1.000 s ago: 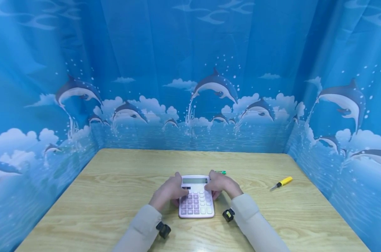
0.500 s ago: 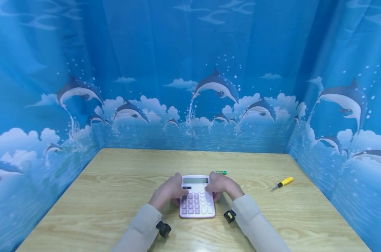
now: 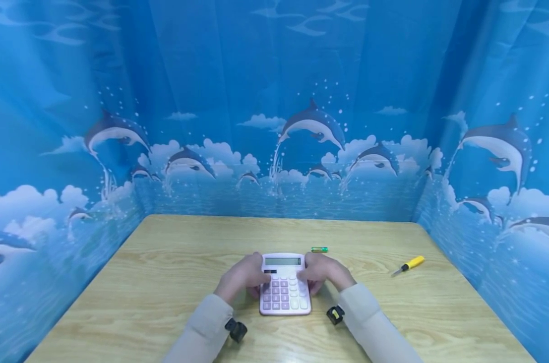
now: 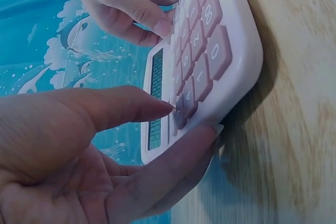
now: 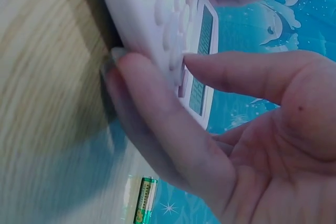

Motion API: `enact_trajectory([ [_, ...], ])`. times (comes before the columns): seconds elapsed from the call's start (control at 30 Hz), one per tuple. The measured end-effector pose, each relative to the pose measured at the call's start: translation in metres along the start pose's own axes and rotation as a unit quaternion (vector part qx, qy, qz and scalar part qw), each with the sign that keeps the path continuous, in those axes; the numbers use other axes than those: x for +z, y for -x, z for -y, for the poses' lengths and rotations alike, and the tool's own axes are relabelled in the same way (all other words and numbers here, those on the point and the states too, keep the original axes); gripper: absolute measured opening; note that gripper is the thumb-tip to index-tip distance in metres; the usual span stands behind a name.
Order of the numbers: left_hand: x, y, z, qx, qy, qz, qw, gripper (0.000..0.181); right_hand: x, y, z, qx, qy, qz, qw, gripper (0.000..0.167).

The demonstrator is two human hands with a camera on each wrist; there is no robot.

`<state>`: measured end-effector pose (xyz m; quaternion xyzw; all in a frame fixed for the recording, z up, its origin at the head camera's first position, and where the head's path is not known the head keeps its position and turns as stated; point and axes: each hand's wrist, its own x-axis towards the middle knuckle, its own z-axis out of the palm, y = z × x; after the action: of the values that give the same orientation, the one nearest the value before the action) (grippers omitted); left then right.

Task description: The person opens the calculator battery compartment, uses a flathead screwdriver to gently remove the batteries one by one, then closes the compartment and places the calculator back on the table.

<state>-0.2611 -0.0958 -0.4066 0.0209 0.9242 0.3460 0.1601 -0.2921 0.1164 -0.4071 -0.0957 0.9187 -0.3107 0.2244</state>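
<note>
A pale pink calculator (image 3: 285, 308) with a grey display and mauve number keys is held near the middle of the table, its display end away from me. My left hand (image 3: 243, 276) grips its left edge, thumb on the upper keys and fingers along the side and beneath. On the opposite edge, my right hand (image 3: 325, 271) holds it the same way, thumb over the upper right keys. The left wrist view shows the calculator (image 4: 239, 51) tilted, with its near end close to the tabletop. In the right wrist view, the right thumb's tip touches a key beside the display.
A green battery (image 3: 319, 249) lies just beyond the right hand; the right wrist view also catches this battery (image 5: 145, 200). Farther right lies a screwdriver (image 3: 408, 265) with a yellow handle. A blue dolphin-print curtain (image 3: 274, 101) encloses the back and sides of the wooden table (image 3: 188, 242).
My right hand has slid slightly toward me along the calculator's edge, showing more of the battery. The left hand keeps its hold, and the calculator stays nearly in place.
</note>
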Motion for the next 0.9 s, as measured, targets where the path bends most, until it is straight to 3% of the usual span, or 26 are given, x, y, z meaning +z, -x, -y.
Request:
enact_trajectory([
  [0.3,0.003,-0.004,0.001,-0.022,0.008,-0.010,0.9997,0.064,0.005,-0.002,0.001,-0.003,-0.020,-0.008,0.9998,0.015],
  [0.53,0.001,-0.004,0.002,-0.017,0.010,-0.018,0.9997,0.063,0.008,-0.006,0.002,-0.007,-0.034,-0.015,0.9993,0.020],
  [0.9,-0.002,-0.009,0.008,-0.007,0.008,-0.029,0.9995,0.061,0.009,-0.013,0.010,-0.016,-0.016,-0.018,0.9996,0.012],
])
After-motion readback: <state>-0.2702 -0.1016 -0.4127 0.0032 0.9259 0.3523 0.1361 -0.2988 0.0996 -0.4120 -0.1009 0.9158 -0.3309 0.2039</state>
